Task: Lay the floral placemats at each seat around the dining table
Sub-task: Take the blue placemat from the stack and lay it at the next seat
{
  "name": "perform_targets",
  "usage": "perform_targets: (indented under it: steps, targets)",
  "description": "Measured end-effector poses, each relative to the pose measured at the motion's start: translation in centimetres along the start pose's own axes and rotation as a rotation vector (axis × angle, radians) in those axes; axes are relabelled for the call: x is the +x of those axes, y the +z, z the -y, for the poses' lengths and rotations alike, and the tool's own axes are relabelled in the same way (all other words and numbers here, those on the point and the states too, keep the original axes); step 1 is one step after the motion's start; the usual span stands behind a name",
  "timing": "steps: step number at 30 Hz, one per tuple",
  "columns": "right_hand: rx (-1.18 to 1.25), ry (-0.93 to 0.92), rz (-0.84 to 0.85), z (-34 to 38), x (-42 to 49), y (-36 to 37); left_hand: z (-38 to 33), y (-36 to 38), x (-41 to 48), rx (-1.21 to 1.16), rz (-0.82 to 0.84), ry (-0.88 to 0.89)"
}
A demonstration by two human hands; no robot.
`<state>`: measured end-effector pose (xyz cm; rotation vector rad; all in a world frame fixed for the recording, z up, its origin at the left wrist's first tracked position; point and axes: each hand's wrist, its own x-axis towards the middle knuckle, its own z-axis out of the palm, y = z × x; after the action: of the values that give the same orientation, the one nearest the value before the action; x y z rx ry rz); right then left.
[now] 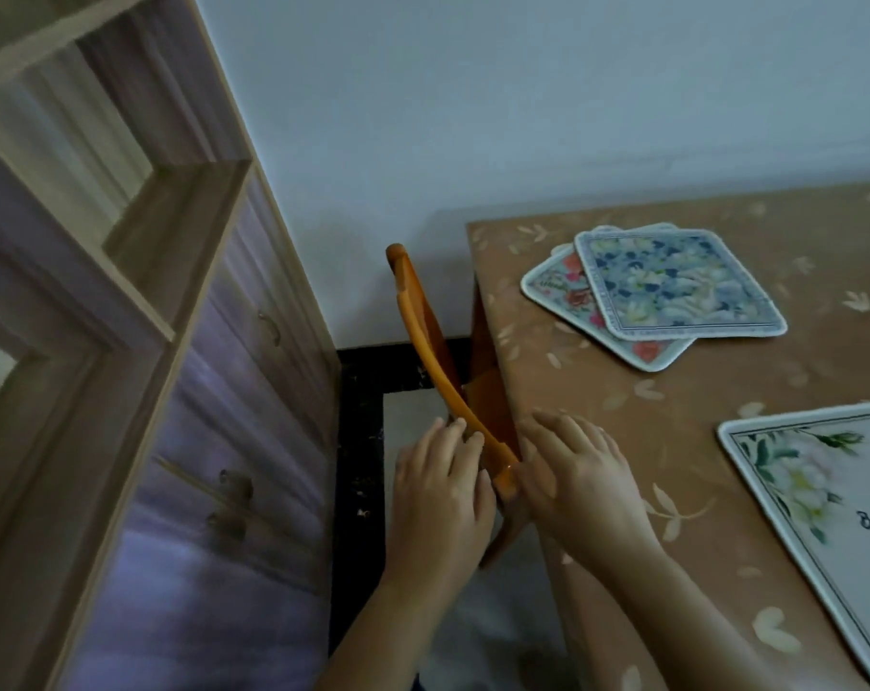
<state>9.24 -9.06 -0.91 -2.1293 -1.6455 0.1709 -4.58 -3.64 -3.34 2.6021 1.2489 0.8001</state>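
Two square floral placemats lie overlapped near the table's far left corner, a blue one (672, 286) on top of a pink-flowered one (560, 286). A larger white placemat with pale flowers (822, 531) lies flat at the right edge. My left hand (440, 491) grips the near end of the orange wooden chair's top rail (423, 336), fingers over it. Just right of the rail end, my right hand (575, 478) rests with straight fingers on the table's left edge, holding nothing.
The table (597, 401) wears a tan leaf-patterned cloth. The chair is tucked tight against its left side. A tall wooden cabinet (183, 391) stands on the left, leaving a narrow strip of floor (360, 441) between it and the chair. A plain wall is behind.
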Motion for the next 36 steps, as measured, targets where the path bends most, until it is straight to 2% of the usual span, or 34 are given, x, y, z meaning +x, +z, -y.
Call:
perform_targets:
  steps: [10,20,24,33,36]
  targets:
    - [-0.13,0.268,-0.171,0.4,9.8,0.7,5.2,3.0,13.7,-0.177,0.108,0.248]
    - [-0.282,0.448,-0.325,-5.9,12.9,0.3,2.6,8.8,21.7,-0.277,0.269,0.49]
    - [-0.282,0.494,-0.32,-9.7,14.1,0.3,0.9,12.0,24.1,-0.326,0.287,0.532]
    - [-0.19,0.549,-0.233,-19.5,16.2,1.3,-3.2,20.6,27.8,-0.237,0.369,0.626]
    - [-0.172,0.544,-0.257,-22.1,17.0,2.1,-4.3,23.3,28.4,-0.236,0.413,0.635]
